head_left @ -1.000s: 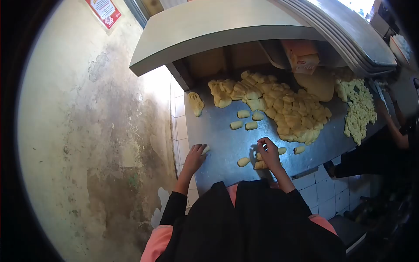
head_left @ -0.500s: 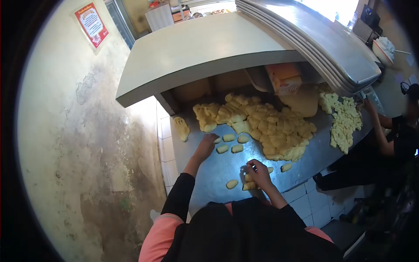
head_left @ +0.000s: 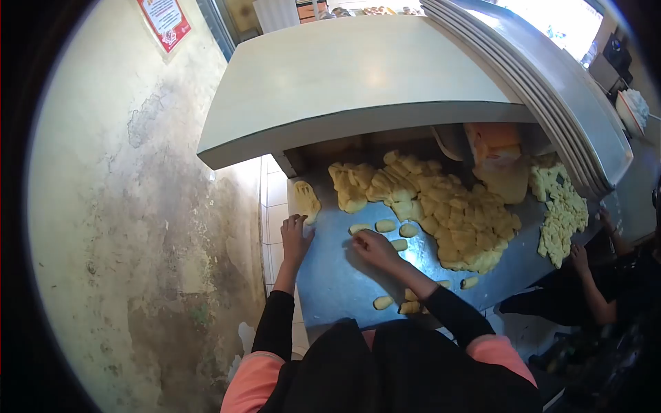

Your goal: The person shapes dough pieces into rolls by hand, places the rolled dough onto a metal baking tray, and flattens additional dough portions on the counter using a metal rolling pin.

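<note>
My left hand (head_left: 296,237) rests at the table's left edge with its fingers apart, just below a flattened dough piece (head_left: 306,199). My right hand (head_left: 375,249) is over the metal table (head_left: 330,289), fingers curled together beside a small dough roll (head_left: 359,228); whatever they hold is hidden. More rolls lie close by, one (head_left: 385,226) above the hand and one (head_left: 407,230) to its right. Near my right forearm are further rolls (head_left: 383,302), some partly covered by the sleeve. A large heap of cut dough (head_left: 465,220) spreads behind them.
A shelf (head_left: 358,69) overhangs the table's back, with stacked metal trays (head_left: 551,76) on its right. Under it stands an orange carton (head_left: 494,141). Small dough pieces (head_left: 556,213) lie at the right, near a co-worker's hands (head_left: 580,258). A stained wall (head_left: 165,206) stands at left.
My left hand has left the roll at the group's left end and moved to the table's left edge. My right hand has moved from the near rolls up and left to that group.
</note>
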Demonstrator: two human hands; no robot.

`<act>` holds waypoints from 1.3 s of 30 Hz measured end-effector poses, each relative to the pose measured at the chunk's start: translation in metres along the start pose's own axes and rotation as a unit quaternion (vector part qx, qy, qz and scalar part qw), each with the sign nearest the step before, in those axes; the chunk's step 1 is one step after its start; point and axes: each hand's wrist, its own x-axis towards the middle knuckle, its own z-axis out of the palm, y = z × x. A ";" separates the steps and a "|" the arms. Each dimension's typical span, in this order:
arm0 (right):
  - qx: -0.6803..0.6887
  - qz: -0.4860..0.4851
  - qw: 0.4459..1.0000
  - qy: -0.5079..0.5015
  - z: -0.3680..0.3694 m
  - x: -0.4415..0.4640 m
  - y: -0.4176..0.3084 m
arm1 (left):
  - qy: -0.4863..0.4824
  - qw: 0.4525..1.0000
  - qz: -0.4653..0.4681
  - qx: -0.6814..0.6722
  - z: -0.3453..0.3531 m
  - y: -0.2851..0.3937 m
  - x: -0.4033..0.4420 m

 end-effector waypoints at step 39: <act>-0.181 -0.078 0.962 0.190 0.115 0.198 0.049 | -0.086 0.996 -0.031 -0.014 0.025 -0.047 0.051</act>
